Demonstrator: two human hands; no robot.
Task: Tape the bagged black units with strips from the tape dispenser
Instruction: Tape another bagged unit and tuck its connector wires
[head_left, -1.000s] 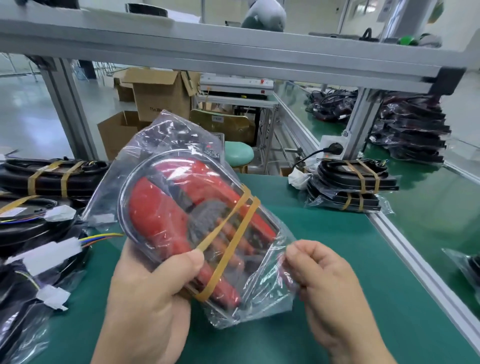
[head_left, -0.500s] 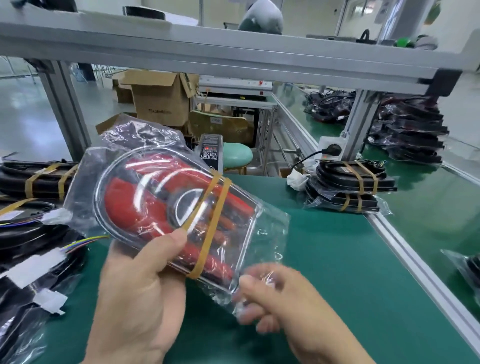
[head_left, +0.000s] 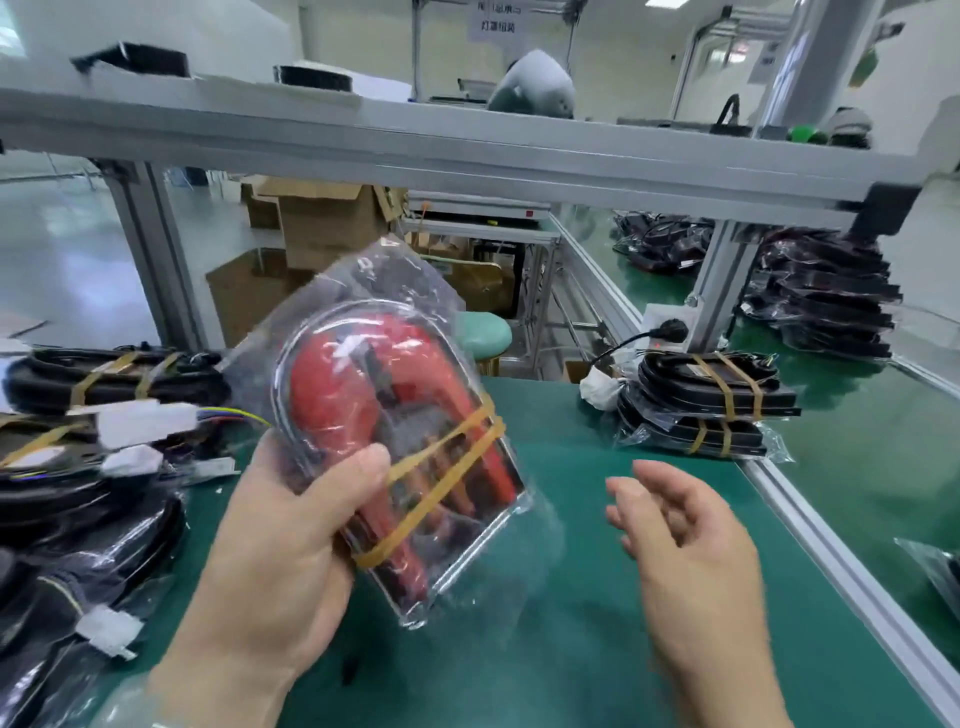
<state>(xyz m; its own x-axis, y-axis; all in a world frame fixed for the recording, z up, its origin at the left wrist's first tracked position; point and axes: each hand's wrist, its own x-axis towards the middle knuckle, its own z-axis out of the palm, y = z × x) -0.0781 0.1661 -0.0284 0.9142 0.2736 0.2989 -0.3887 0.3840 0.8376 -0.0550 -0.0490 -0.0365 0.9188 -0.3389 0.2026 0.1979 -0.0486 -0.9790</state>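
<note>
while aloft, bagged unit (head_left: 332, 395) lengthwise near-upright

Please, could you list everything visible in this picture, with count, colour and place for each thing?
clear plastic bag holding a red and black unit: one, red and black with two tan tape strips, held above the mat.
stack of taped bagged black units: one stack, black with tan strips, far right of the mat.
pile of bagged black units with white connectors: several, black, left edge of the mat.
far piles of bagged black units: several, black, next bench, right.
green bench mat: one, green, under everything.
brown cardboard boxes: at least two, brown, behind the bench.
grey aluminium frame: one, grey, above the bench.
left hand: one, grips the bag.
right hand: one, open and empty, right of the bag.
</note>
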